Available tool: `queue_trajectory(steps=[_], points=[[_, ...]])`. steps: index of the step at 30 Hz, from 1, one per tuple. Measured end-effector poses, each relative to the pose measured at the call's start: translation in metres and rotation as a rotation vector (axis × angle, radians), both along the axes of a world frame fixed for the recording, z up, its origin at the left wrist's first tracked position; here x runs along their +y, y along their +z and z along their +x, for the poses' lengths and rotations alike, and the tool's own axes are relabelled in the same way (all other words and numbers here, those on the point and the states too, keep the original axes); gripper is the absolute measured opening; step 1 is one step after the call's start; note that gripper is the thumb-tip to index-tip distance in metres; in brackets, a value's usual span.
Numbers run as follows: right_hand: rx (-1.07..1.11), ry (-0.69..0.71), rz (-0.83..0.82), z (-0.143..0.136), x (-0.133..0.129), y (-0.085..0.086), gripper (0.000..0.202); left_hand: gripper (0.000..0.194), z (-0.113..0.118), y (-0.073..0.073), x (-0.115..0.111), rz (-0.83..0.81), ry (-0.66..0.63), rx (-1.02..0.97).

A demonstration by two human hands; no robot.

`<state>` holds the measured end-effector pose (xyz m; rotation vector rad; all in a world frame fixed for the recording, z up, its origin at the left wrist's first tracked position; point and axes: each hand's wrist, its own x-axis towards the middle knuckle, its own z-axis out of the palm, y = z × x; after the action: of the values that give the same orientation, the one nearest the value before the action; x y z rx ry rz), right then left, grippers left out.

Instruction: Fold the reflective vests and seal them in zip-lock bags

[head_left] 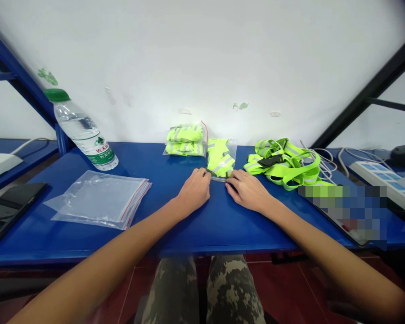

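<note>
Bag (232, 147) is touched at near edge, seemingly for steadiness | left hand (195, 191), right hand (249, 191): curled, grip cannot be told | straps (276, 171): heaped beside right hand

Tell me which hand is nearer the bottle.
Left. The left hand is right of the bottle, at the near left corner of the middle bag; the right hand is farther right, at its near right corner.
</note>
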<state>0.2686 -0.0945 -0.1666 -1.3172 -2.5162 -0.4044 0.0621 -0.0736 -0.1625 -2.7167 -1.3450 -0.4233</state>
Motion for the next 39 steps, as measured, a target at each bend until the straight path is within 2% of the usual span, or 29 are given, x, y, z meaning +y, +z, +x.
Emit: queue_trajectory(steps=[9,17,23,28,31,34,39], points=[[-0.069,-0.028,0.018,-0.002,-0.003,0.001,0.033,0.023,-0.001,0.004,0.004,-0.001,-0.047,0.154],[-0.084,-0.023,-0.004,-0.002,-0.004,-0.001,0.037,0.038,-0.002,0.009,-0.007,-0.014,-0.051,0.165],[-0.089,-0.017,-0.077,-0.004,0.0,0.001,0.037,0.041,-0.005,0.009,-0.003,-0.026,-0.075,0.142],[-0.03,-0.033,-0.136,-0.01,0.006,0.003,0.032,0.035,-0.007,0.001,0.005,0.015,-0.069,0.025],[0.009,-0.065,-0.062,-0.012,0.007,0.001,0.031,0.029,-0.009,-0.005,0.011,0.008,-0.082,-0.129],[-0.015,-0.057,0.03,-0.01,0.009,-0.001,0.032,0.026,-0.01,-0.008,0.015,-0.05,-0.163,-0.291],[-0.097,0.001,0.115,-0.009,0.014,0.005,0.027,0.027,-0.008,-0.006,0.014,-0.098,-0.193,-0.409]])
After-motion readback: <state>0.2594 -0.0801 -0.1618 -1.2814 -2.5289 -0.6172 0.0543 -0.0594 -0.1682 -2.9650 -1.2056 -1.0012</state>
